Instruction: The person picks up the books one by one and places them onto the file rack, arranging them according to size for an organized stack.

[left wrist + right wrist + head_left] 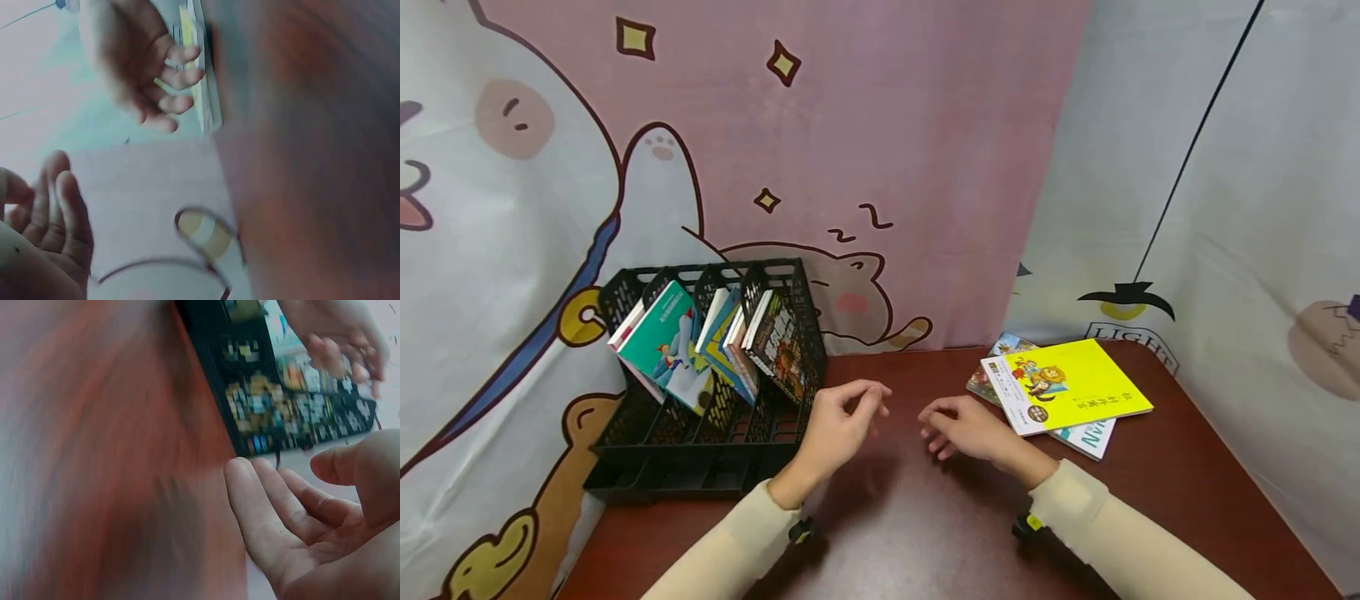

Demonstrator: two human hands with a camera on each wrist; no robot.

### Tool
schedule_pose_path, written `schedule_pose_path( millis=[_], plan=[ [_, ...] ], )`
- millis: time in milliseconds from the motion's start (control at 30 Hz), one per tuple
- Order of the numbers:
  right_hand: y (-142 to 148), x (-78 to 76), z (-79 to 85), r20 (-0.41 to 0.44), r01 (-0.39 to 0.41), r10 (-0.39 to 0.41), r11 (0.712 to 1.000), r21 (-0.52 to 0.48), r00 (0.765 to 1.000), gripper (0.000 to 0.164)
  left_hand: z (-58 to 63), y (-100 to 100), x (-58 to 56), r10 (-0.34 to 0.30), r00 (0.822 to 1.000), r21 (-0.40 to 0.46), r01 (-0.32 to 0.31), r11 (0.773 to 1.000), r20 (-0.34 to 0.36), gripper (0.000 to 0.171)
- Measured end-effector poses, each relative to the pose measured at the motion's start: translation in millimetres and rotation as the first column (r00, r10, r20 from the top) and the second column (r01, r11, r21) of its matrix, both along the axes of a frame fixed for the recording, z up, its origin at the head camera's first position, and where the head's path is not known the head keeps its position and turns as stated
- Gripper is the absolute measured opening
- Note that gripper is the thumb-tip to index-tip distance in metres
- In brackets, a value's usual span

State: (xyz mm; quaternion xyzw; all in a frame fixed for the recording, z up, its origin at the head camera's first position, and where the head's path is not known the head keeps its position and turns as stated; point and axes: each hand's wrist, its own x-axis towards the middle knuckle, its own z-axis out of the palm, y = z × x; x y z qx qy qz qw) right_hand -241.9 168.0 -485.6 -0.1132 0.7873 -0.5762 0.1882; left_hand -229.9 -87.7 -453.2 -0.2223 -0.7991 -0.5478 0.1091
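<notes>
Both hands hover over the table with nothing in them. My left hand (840, 425) is just right of the black desk organizer (700, 450), its fingers loosely bent. Facing it across a gap, my right hand (970, 429) has relaxed, slightly bent fingers, left of a stack of books. On top of that stack lies a yellow book (1075, 383) with a cartoon lion. Books lean in the organizer's slots, among them a green picture book (670, 346) and a dark-covered book (778, 346). In the right wrist view, the right fingers (250, 500) are extended, holding nothing.
Under the yellow book, a white book (1093, 437) and another colourful book (1011, 343) stick out. The reddish-brown table (917, 533) ends at the back against a cartoon-printed curtain (925, 167). The organizer takes up the table's left side.
</notes>
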Motion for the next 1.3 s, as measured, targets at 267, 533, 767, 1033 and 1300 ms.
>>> schedule_pose_path(
  millis=[267, 533, 767, 1033, 1300],
  plan=[
    [79.4, -12.3, 17.1, 0.027, 0.161, -0.164, 0.983, 0.093, 0.986, 0.045, -28.2, 68.7, -12.2, -0.159, 0.9, 0.118, 0.121, 0.986, 0.406, 0.022],
    [136.6, -29.6, 25.6, 0.007, 0.288, -0.297, 0.931, 0.224, 0.955, 0.053, -48.3, 125.4, -17.6, -0.249, 0.776, 0.216, 0.149, 0.965, 0.58, 0.031],
    [198.7, -47.2, 7.8, -0.03, 0.451, -0.479, 0.803, 0.388, 0.878, 0.06, -46.6, 160.1, -19.2, -0.158, 0.804, 0.082, 0.136, 0.987, 0.573, 0.035],
    [246.0, -53.0, -0.2, -0.128, 0.549, -0.578, 0.648, 0.528, 0.806, 0.071, -39.8, 182.0, -24.1, -0.091, 0.79, 0.004, 0.112, 0.994, 0.607, 0.038],
    [266.8, -60.7, -5.9, -0.074, 0.509, -0.584, 0.629, 0.588, 0.808, 0.075, -34.8, 193.3, -20.8, 0.0, 0.822, -0.194, 0.135, 0.972, 0.57, 0.061]
  ],
)
